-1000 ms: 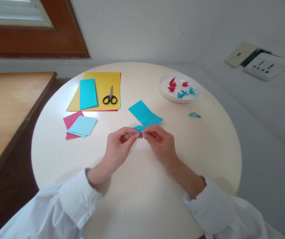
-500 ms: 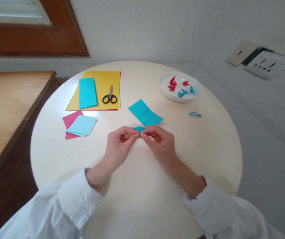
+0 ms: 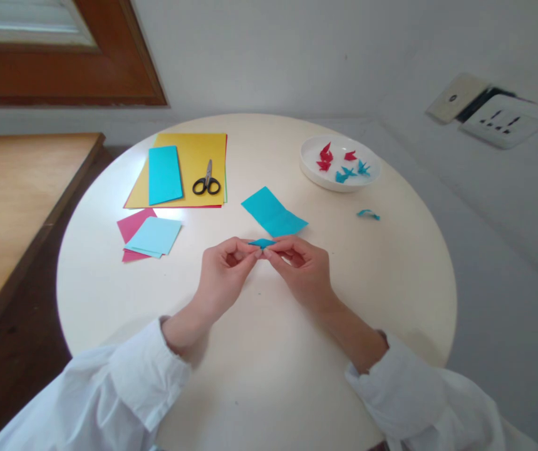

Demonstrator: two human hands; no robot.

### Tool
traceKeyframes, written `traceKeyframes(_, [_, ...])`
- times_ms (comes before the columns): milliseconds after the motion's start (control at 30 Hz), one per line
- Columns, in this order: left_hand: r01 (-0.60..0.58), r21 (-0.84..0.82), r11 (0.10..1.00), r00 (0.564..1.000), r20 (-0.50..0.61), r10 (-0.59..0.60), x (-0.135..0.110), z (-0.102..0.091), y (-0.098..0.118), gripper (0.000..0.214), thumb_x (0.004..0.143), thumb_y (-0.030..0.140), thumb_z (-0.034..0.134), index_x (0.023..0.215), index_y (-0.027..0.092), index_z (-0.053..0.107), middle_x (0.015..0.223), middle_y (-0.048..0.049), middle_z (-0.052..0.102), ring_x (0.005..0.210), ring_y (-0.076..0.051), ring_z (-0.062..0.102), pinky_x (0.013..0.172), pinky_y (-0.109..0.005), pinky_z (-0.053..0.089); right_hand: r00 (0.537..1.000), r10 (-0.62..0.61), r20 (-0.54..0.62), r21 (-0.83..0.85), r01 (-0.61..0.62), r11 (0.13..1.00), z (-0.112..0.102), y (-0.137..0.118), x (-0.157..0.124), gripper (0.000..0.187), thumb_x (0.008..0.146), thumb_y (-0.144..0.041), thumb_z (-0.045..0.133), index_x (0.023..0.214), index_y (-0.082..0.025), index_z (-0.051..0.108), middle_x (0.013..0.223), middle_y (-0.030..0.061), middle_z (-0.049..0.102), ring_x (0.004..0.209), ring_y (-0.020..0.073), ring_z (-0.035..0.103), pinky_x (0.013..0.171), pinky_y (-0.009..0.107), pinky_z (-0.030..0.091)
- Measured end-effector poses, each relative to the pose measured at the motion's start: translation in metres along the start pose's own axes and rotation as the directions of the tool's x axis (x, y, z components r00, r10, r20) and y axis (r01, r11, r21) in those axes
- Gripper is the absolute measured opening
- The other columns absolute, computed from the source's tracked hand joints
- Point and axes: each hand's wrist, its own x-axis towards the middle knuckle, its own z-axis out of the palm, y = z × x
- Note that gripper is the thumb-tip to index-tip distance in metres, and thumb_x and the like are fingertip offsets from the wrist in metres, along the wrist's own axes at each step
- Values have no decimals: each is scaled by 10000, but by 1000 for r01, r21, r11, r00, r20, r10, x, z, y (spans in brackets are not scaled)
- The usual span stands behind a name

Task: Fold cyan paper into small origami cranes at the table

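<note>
A small folded piece of blue paper (image 3: 262,243) is pinched between both hands above the middle of the table. My left hand (image 3: 226,272) grips its left end with thumb and index finger. On its right end, my right hand (image 3: 304,269) holds it in a similar pinch, and the two thumb tips nearly meet below it. The fingers cover the paper's ends and lower part. Just beyond the hands lies a creased blue paper sheet (image 3: 273,212), bent along a fold.
On the round white table (image 3: 259,376), scissors (image 3: 208,180) and a blue paper stack (image 3: 165,175) rest on yellow sheets (image 3: 193,147). Pink and pale blue squares (image 3: 155,235) lie nearer. A white dish (image 3: 309,175) holds red and blue folded birds; a blue paper strip (image 3: 368,214) lies nearby.
The view has shifted very slightly. Both hands keep the same pinch on the folded paper, whose visible top looks slightly flatter.
</note>
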Motion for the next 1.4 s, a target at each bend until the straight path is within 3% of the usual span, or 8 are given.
traceKeyframes(167, [57, 29, 998, 998, -4, -57, 3, -1, -4, 97, 646, 234, 716, 645, 153, 662, 640, -18, 686, 628, -148, 631, 640, -273, 513, 998, 57, 14, 28, -57, 998, -1, 0, 4, 36, 688, -207, 660, 685, -185, 631, 679, -4, 656, 637, 118, 621, 650, 255, 537])
traceKeyframes(367, [114, -133, 985, 992, 64, -106, 6, -1, -4, 194, 620, 306, 749, 693, 153, 654, 648, -9, 685, 684, -161, 670, 750, -306, 538, 990, 143, -23, -3, -143, 990, -3, -3, 10, 66, 673, -232, 649, 656, -177, 616, 585, -22, 629, 528, 104, 575, 542, 239, 501])
traceKeyframes(567, [172, -145, 974, 984, 75, -162, 7, -3, -7, 244, 595, 319, 766, 707, 145, 636, 627, -16, 686, 644, -160, 668, 687, -296, 532, 979, 202, -3, -9, -202, 979, -2, -2, 11, 75, 660, -238, 648, 643, -173, 614, 584, -24, 631, 535, 104, 577, 550, 242, 493])
traceKeyframes(1033, [126, -19, 992, 992, -10, -127, 7, 1, -6, 112, 652, 218, 687, 664, 135, 612, 577, -20, 672, 593, -150, 657, 554, -231, 474, 991, 129, -17, -1, -129, 992, 0, 1, 9, 74, 623, -230, 671, 609, -176, 622, 644, -1, 664, 615, 127, 625, 602, 259, 524])
traceKeyframes(1400, [81, 7, 997, 997, -13, -81, 6, 2, -7, 134, 677, 259, 663, 680, 139, 603, 593, -28, 671, 615, -161, 654, 612, -271, 501, 991, 131, -19, 31, -130, 991, 1, 0, 9, 84, 624, -227, 694, 630, -173, 629, 651, -1, 668, 613, 128, 630, 620, 265, 532])
